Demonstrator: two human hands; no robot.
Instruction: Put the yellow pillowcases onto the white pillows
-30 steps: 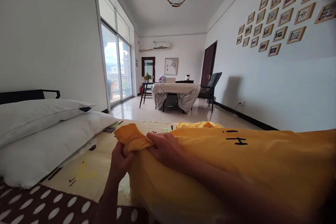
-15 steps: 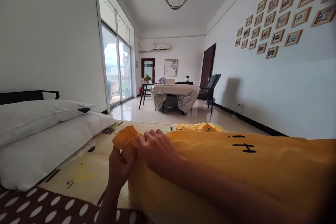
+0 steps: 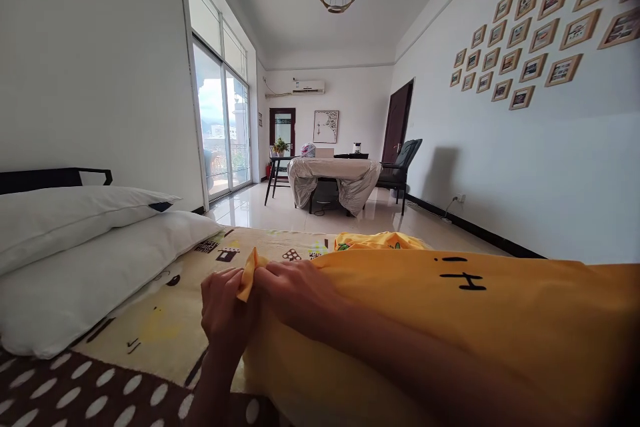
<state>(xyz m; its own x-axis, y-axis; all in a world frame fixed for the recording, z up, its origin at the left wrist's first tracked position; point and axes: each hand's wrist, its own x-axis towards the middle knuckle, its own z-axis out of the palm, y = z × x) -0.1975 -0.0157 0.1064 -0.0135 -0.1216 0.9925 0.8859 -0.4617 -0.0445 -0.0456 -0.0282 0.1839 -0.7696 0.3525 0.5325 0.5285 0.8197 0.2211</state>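
Note:
A large yellow fabric cover (image 3: 500,327) with black lettering stretches from the middle to the right edge, over something bulky. My left hand (image 3: 226,303) is closed on its left end, fingers curled over the edge. Right beside it, my right hand (image 3: 295,290) grips the same end, and a small peak of yellow cloth sticks up between the two hands. My right forearm lies across the front of the cover. Behind it is another crumpled yellow cloth (image 3: 380,241).
Two white pillows (image 3: 100,280) lie at the left on a patterned blanket (image 3: 150,327). Farther off are a covered table (image 3: 335,169), a black chair (image 3: 400,170), a stool with a plant (image 3: 280,147) and a glass sliding door (image 3: 225,120).
My left hand has turned and its fingers have closed over the cloth edge. The flap of yellow cloth that stood above my hands has shrunk to a small peak.

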